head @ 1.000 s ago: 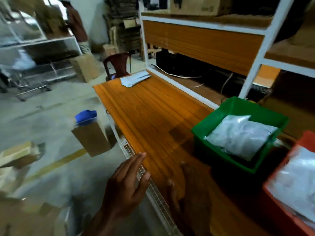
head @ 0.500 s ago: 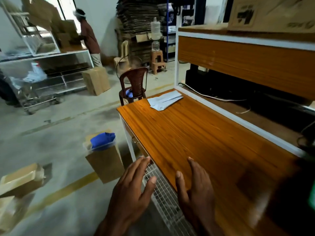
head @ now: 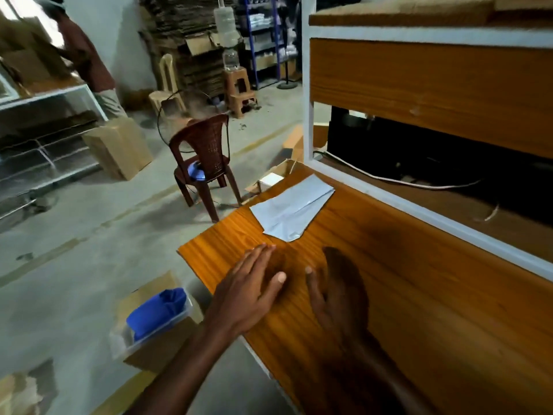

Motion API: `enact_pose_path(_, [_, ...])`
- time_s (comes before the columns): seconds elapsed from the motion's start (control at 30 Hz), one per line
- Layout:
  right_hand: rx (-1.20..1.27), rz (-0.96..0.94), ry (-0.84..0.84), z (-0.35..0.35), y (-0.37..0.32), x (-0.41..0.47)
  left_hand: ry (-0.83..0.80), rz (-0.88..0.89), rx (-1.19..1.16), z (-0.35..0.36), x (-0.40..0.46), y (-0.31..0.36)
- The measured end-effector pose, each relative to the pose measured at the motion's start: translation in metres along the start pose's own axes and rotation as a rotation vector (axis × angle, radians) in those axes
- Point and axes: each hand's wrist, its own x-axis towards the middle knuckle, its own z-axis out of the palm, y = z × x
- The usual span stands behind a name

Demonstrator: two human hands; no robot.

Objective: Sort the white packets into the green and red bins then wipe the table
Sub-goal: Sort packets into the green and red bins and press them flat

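Landmark: the orange wood-grain table, seen from above its near-left corner.
Left hand: reaches over the table's left edge, fingers straight and together, thumb out; it holds nothing.
Right hand: just beside the left hand over the table, in shadow and blurred; the fingers look straight and empty, though the blur makes this less than sure.
White packets: flat overlapping sheets lying at the table's far-left corner, beyond both hands and apart from them.
Writing: none can be read on the packets or elsewhere.
Shelf frame: a white upright post stands at the table's far edge, with wooden panels to its right.
Brown chair: on the floor past the table's far-left corner, something blue on its seat.
Cardboard box: on the floor left of the table, a clear tray with blue cloth on top.
Person: stands far off, well left of the table.
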Motion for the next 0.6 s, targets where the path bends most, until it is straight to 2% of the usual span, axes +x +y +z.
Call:
enact_pose_path(0.1, [-0.065,0.004,0.018,0.033,-0.012,0.047,-0.062,0.064,0.022,-0.009,0.070,-0.030])
enact_pose_path(0.37, [-0.311,0.112,-0.025,0.126,-0.018,0.142,-0.221,0.405,0.159,0.021,0.238,-0.113])
enact_pose_path(0.5, [-0.444,0.210,-0.040,0.145,-0.027,0.143,-0.279,0.508,0.205,0.030,0.270,-0.144])
enact_pose_path(0.6, [-0.494,0.309,-0.040,0.154,-0.035,0.139,-0.265,0.532,0.213,0.028,0.271,-0.154])
